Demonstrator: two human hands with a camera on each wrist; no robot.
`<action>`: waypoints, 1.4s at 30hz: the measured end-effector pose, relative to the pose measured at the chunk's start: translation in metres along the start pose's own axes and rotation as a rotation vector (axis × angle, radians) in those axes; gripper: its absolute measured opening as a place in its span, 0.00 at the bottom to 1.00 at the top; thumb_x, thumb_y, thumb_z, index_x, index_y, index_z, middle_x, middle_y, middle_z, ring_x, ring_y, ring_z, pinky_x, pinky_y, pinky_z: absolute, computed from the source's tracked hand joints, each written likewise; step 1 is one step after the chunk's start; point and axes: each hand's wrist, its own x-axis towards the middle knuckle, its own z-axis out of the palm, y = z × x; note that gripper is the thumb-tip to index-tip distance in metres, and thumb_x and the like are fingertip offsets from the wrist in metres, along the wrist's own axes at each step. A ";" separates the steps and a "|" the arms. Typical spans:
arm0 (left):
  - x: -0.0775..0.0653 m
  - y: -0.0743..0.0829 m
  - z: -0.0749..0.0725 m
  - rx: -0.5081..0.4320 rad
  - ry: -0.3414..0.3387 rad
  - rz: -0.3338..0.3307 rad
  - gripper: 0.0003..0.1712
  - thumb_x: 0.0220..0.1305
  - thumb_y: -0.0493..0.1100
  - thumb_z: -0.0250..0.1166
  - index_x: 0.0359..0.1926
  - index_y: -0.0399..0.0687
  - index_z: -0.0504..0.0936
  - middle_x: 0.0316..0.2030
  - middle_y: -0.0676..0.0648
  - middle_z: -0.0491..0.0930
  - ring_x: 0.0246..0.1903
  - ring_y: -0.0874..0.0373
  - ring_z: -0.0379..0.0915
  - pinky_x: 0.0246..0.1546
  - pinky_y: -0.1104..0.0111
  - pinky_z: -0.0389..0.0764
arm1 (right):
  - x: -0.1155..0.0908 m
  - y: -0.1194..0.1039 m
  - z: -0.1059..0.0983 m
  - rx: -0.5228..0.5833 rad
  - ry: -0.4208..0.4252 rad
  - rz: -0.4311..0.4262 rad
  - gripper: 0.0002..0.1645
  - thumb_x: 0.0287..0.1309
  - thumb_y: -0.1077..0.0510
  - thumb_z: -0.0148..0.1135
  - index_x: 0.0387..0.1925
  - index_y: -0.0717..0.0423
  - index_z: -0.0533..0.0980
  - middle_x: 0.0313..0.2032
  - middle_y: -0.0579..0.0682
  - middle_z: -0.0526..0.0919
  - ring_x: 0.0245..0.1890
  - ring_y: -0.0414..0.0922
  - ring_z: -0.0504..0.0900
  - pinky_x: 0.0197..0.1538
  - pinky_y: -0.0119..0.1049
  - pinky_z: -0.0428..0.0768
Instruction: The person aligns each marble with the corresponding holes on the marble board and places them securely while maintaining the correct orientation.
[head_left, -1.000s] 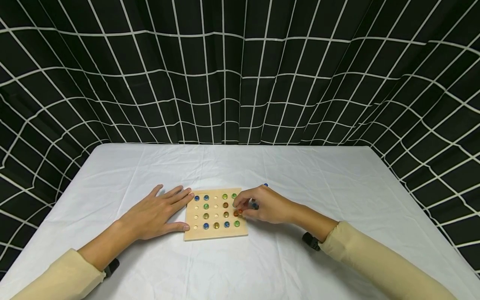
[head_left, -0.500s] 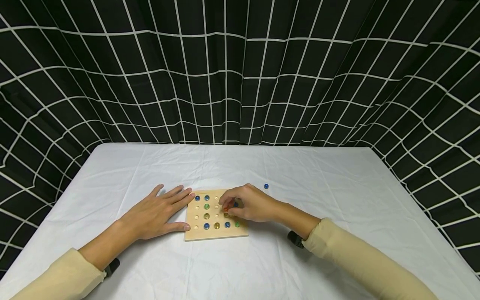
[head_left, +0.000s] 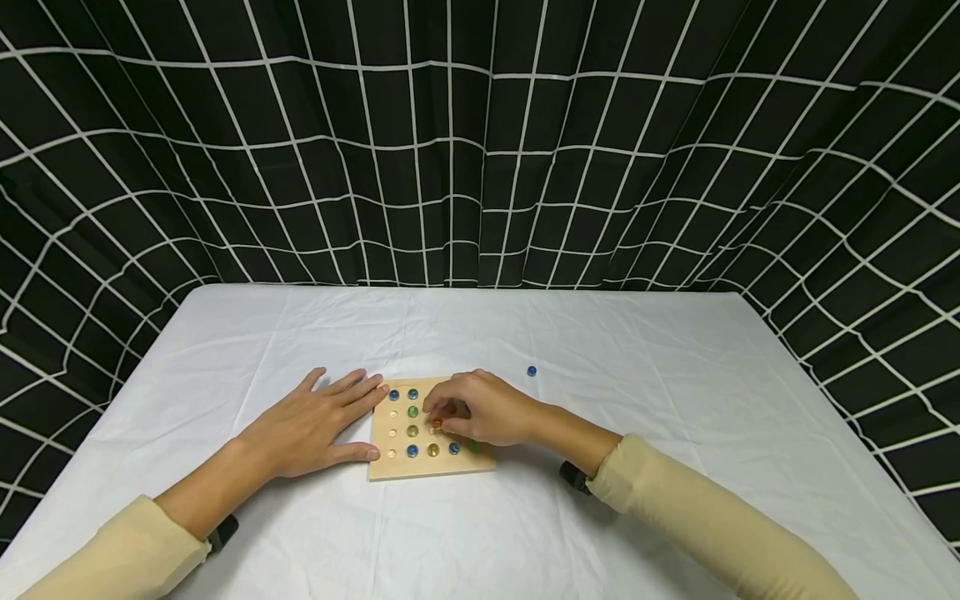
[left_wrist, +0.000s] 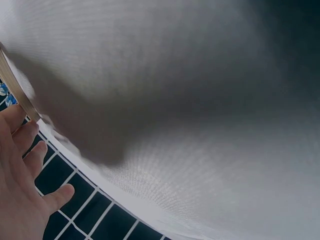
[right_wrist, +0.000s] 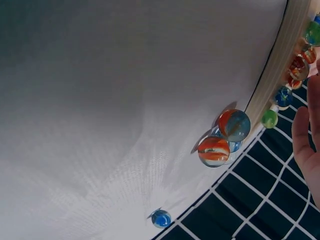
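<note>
Red-orange glass marble (head_left: 437, 423) pinched in the right hand (head_left: 487, 411), near the centre of a flat, pale wooden board (head_left: 431, 472); contact with the board cannot be told. Round pits in rows, several filled with glossy blue, green and amber marbles (head_left: 412, 432). Left hand (head_left: 311, 429) flat, fingers spread, grasping nothing, touching the board's edge at 9 o'clock. Lone blue glass marble (head_left: 532, 371) at 2 o'clock on the bench (head_left: 637, 350), draped in creased white fabric. At 12 o'clock, folded black curtain (head_left: 480, 167), white grid.
</note>
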 end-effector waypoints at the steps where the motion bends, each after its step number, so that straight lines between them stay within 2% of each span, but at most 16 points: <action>1: 0.000 0.000 0.000 0.000 0.001 0.000 0.50 0.65 0.78 0.45 0.76 0.53 0.61 0.74 0.49 0.61 0.73 0.48 0.56 0.67 0.37 0.55 | 0.001 0.000 0.000 -0.006 -0.001 0.002 0.12 0.60 0.64 0.69 0.46 0.53 0.83 0.37 0.38 0.85 0.34 0.34 0.77 0.40 0.32 0.78; 6: -0.001 -0.001 0.000 -0.003 0.003 0.001 0.50 0.65 0.78 0.46 0.76 0.53 0.60 0.74 0.49 0.62 0.73 0.48 0.56 0.67 0.37 0.55 | 0.004 -0.003 0.002 0.010 -0.030 0.008 0.14 0.60 0.65 0.68 0.48 0.54 0.83 0.37 0.39 0.85 0.37 0.34 0.79 0.43 0.28 0.78; 15: 0.000 0.001 -0.001 -0.008 -0.008 -0.003 0.50 0.65 0.78 0.46 0.76 0.53 0.61 0.74 0.48 0.61 0.73 0.48 0.55 0.67 0.37 0.54 | 0.007 -0.005 0.002 -0.020 -0.042 0.007 0.14 0.60 0.65 0.69 0.48 0.54 0.82 0.36 0.39 0.85 0.38 0.36 0.79 0.45 0.30 0.79; 23: 0.000 0.001 0.000 -0.002 0.001 0.000 0.50 0.65 0.78 0.46 0.76 0.53 0.61 0.74 0.48 0.61 0.73 0.48 0.56 0.67 0.37 0.55 | 0.006 -0.003 0.003 -0.039 -0.049 0.001 0.14 0.61 0.65 0.68 0.48 0.54 0.82 0.37 0.40 0.85 0.37 0.36 0.78 0.43 0.27 0.76; 27: 0.000 0.001 0.000 0.000 -0.001 0.000 0.50 0.65 0.78 0.46 0.76 0.52 0.61 0.74 0.48 0.61 0.73 0.48 0.56 0.67 0.37 0.55 | 0.002 -0.001 -0.002 -0.038 -0.022 0.021 0.14 0.60 0.65 0.68 0.48 0.54 0.82 0.39 0.41 0.86 0.37 0.37 0.80 0.44 0.31 0.78; 34: 0.001 0.001 0.000 0.008 0.002 0.002 0.50 0.65 0.78 0.46 0.76 0.52 0.61 0.74 0.48 0.62 0.73 0.48 0.56 0.67 0.37 0.55 | -0.008 0.011 -0.019 0.025 0.081 0.065 0.16 0.58 0.65 0.70 0.49 0.57 0.82 0.41 0.47 0.87 0.45 0.45 0.84 0.52 0.46 0.79; 42: 0.001 0.001 0.000 0.001 -0.005 -0.002 0.50 0.65 0.78 0.46 0.76 0.52 0.61 0.74 0.48 0.61 0.73 0.48 0.56 0.67 0.37 0.55 | -0.024 0.027 -0.036 0.013 0.135 0.085 0.16 0.59 0.65 0.69 0.50 0.58 0.82 0.42 0.47 0.88 0.46 0.45 0.83 0.55 0.50 0.78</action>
